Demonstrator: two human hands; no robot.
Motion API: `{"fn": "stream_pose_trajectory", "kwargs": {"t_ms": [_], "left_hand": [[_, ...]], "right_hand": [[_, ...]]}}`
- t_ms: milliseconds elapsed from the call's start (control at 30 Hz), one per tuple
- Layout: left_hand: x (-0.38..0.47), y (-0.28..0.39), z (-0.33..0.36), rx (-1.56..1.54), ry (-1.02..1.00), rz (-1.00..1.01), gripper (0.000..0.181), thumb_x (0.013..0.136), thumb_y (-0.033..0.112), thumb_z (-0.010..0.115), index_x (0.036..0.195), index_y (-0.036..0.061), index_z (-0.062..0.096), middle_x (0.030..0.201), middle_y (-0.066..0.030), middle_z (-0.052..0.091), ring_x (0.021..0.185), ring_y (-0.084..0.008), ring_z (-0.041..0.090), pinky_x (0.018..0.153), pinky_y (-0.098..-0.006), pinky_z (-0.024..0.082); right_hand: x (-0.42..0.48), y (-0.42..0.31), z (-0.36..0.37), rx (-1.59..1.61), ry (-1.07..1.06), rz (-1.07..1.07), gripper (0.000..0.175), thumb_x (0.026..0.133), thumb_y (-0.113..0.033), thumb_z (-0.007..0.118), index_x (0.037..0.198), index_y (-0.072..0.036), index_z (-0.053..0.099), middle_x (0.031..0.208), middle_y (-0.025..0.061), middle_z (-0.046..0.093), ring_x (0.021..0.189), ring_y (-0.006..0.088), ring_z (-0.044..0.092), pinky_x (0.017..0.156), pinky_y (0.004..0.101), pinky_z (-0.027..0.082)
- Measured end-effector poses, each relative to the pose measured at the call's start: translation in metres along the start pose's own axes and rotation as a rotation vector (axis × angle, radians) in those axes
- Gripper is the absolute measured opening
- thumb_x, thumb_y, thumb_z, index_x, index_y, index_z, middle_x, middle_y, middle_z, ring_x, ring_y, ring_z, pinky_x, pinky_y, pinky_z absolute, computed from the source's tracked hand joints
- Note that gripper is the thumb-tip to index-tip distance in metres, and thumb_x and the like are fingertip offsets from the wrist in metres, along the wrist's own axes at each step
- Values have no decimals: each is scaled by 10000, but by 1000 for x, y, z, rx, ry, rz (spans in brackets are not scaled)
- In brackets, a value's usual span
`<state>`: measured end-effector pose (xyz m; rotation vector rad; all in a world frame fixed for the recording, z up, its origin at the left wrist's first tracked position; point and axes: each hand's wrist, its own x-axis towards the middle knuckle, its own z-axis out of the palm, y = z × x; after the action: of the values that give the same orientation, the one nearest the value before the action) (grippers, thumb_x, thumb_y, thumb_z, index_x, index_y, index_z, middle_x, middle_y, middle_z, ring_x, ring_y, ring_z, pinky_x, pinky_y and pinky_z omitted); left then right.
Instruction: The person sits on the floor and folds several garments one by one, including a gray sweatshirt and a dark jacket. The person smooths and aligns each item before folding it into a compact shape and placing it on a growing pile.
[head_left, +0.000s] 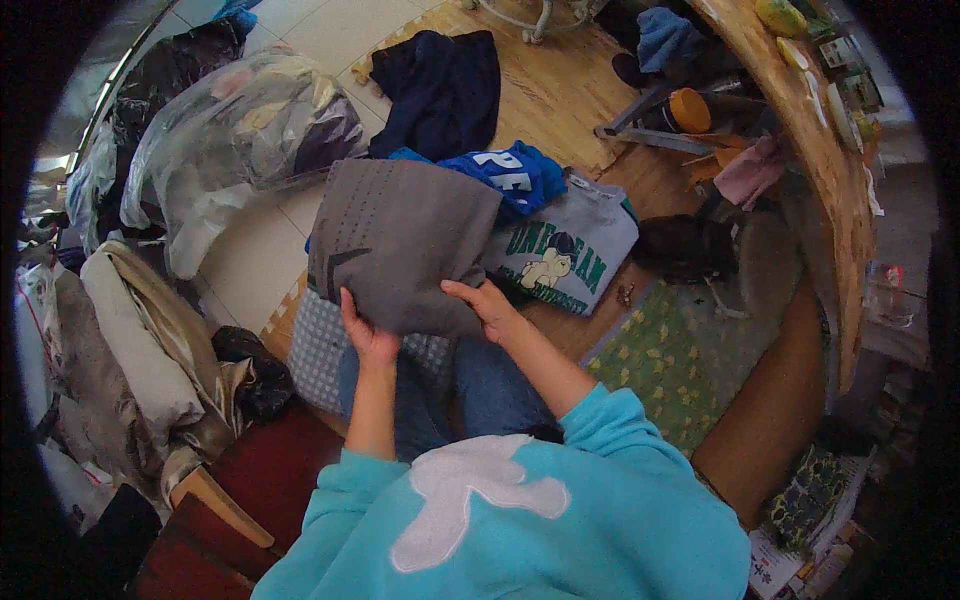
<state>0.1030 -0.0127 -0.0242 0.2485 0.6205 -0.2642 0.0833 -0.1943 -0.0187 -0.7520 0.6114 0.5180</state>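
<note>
A folded grey-brown garment (405, 232) with a dark printed mark is held up in front of me. My left hand (370, 330) supports its lower left edge, with the thumb or a finger showing at the side. On the lower right edge, my right hand (491, 309) grips the cloth with its thumb on top. Behind the garment lies a folded grey shirt (577, 251) with green lettering and a cartoon dog. A blue garment (514, 176) with white letters lies partly hidden beside it. Checked grey cloth (322, 349) shows below my left hand.
Dark navy clothing (442, 90) lies on the floor farther off. A large clear plastic bag (240, 142) of clothes stands at the left, above beige garments (142, 330). To the right are a green patterned mat (649, 360) and a curved-looking wooden table edge (817, 165). Chair casters (534, 34) stand at the top.
</note>
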Motion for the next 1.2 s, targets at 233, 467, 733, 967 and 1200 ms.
{"fn": "stream_pose_trajectory", "kwargs": {"t_ms": [233, 467, 733, 967, 1200], "left_hand": [[-28, 23, 4, 163, 191, -13, 395, 795, 179, 543, 1155, 29, 488, 1161, -121, 515, 1066, -280, 482, 944, -427, 369], [-64, 66, -13, 386, 71, 257, 316, 723, 115, 547, 1022, 15, 565, 1001, -108, 589, 946, -258, 550, 865, -389, 434], [-95, 98, 2, 506, 66, 331, 333, 741, 227, 510, 961, -13, 577, 980, -122, 588, 895, -263, 553, 805, -367, 440], [-94, 80, 1, 562, 125, 332, 284, 720, 209, 525, 882, -12, 602, 909, -112, 602, 834, -247, 559, 768, -344, 453], [-82, 55, 9, 556, 208, 261, 194, 679, 179, 537, 763, 23, 617, 827, -90, 618, 717, -216, 569, 698, -301, 461]], "right_hand": [[-1, 9, -1, -186, -85, 9, 513, 744, -189, 682, 1173, -9, 466, 1076, 84, 562, 970, 186, 542, 849, 318, 431], [7, 26, -12, -334, -121, 49, 492, 736, -213, 691, 1147, -15, 505, 1053, 73, 578, 942, 173, 547, 832, 299, 430], [19, 21, -83, -1580, 622, -673, 578, 685, -170, 675, 1190, -43, 423, 1243, 167, 405, 1144, 349, 370, 937, 412, 328], [30, 18, -125, -2023, 754, -382, 806, 631, -235, 729, 1308, -139, 302, 1357, 101, 266, 1240, 301, 263, 907, 539, 303], [50, 20, -149, -2127, 801, -508, 731, 636, -170, 698, 1280, -159, 351, 1320, 68, 344, 1202, 278, 330, 875, 504, 347]]}}
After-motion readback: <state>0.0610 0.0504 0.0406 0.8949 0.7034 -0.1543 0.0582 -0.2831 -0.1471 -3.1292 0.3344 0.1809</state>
